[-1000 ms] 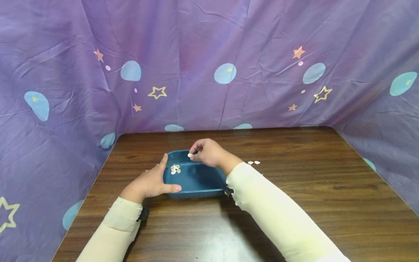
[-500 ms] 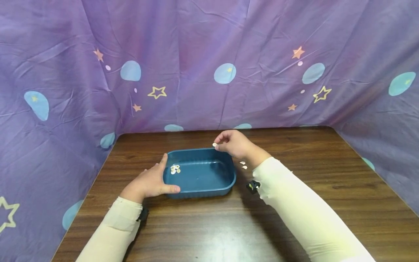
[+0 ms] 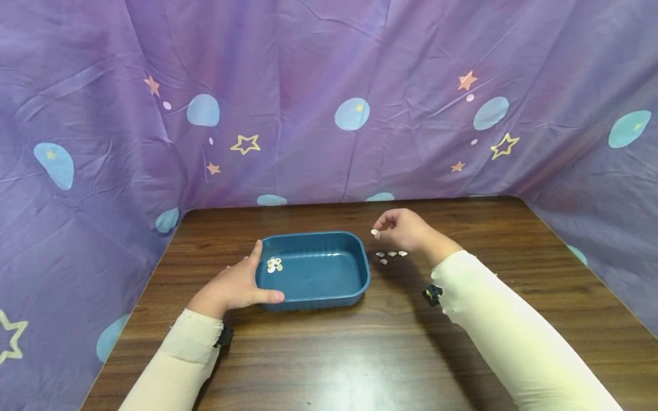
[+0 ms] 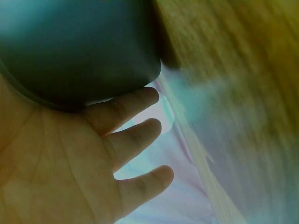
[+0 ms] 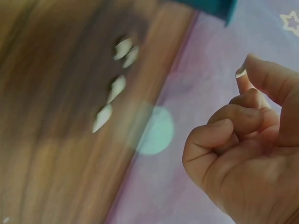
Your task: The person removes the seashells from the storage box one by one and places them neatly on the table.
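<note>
Pinches flat white piece (image 3: 374, 232) in right hand (image 3: 407, 229); rests spread left hand (image 3: 233, 286) on rectangular blue plastic tub (image 3: 321, 278) (left end).

Small white pieces (image 3: 271, 269) huddle at left inside the blue tub (image 3: 319, 279); four pieces (image 3: 392, 254) lie just right of it, one pinched piece (image 3: 374, 232) near its far right corner.

Creased purple cloth (image 3: 303, 171) printed with stars (image 3: 466, 80) and blue ovals (image 3: 352, 114) hangs behind and beside a brown wood-grain desk (image 3: 277, 365), its near part catching pale glare (image 3: 349, 377).
</note>
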`<action>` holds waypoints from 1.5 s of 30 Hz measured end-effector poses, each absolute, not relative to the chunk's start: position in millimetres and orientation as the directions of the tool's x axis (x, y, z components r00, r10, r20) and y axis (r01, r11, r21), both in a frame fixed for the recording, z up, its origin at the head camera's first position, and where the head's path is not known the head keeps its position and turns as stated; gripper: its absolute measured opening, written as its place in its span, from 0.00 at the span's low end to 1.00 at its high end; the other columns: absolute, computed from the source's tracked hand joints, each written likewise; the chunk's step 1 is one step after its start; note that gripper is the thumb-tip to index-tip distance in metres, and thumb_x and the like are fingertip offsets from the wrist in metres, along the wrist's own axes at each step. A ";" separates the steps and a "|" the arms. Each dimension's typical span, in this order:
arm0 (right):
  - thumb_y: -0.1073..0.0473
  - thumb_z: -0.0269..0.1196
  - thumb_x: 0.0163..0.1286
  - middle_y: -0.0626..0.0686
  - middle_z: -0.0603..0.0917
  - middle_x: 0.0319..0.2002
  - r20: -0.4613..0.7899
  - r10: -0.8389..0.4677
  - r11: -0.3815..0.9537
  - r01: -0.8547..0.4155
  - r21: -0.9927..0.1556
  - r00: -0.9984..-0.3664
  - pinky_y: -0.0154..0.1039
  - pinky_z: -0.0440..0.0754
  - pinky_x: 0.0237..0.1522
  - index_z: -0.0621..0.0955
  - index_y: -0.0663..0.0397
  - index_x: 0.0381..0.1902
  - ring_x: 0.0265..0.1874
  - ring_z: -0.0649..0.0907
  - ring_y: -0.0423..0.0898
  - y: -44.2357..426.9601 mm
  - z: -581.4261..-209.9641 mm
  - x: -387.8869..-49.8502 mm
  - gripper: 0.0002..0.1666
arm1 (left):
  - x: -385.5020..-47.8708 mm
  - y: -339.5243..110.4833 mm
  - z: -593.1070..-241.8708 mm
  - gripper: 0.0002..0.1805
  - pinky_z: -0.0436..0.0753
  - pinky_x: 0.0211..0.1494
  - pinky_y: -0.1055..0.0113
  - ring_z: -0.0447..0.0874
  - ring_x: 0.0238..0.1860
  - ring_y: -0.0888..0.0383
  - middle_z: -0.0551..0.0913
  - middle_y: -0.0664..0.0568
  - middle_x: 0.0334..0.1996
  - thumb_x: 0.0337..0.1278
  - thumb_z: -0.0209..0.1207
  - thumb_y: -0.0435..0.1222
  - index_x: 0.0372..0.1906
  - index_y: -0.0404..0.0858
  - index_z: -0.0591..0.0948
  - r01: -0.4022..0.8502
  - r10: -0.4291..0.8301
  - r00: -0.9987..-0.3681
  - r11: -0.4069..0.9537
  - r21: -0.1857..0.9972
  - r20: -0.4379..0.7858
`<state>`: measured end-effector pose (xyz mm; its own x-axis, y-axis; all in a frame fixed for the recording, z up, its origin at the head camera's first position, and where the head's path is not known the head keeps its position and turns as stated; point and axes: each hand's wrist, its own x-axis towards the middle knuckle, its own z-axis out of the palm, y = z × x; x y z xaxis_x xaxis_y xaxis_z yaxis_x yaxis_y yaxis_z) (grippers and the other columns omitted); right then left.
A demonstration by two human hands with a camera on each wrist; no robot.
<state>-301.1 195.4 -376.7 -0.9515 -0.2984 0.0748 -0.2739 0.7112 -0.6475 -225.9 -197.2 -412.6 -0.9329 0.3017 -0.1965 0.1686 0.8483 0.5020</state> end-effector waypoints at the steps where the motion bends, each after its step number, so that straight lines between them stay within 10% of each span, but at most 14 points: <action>1: 0.62 0.71 0.68 0.49 0.84 0.28 0.070 -0.294 0.722 -0.269 -0.637 -0.953 0.37 0.77 0.35 0.87 0.63 0.41 0.27 0.78 0.41 199.5 -378.7 -300.7 0.09 | -225.9 -197.4 -412.9 0.80 0.65 0.76 0.33 0.61 0.77 0.27 0.56 0.24 0.79 0.47 0.74 0.68 0.85 0.32 0.34 0.170 0.303 -0.933 0.847 0.503 -0.196; 45: 0.60 0.77 0.60 0.47 0.84 0.26 -0.086 -0.285 0.903 -0.238 -0.358 -0.955 0.51 0.80 0.47 0.85 0.53 0.29 0.32 0.80 0.48 224.8 -413.0 -283.5 0.09 | -225.2 -196.6 -410.8 0.80 0.67 0.76 0.35 0.61 0.78 0.28 0.54 0.25 0.81 0.47 0.73 0.68 0.85 0.33 0.34 0.146 0.294 -0.931 0.842 0.519 -0.215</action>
<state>-283.5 224.8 -413.0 -0.9546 -0.2854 -0.0859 -0.2377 0.9030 -0.3580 -225.2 -196.6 -410.8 -0.9314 0.2936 -0.2149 0.1456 0.8420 0.5195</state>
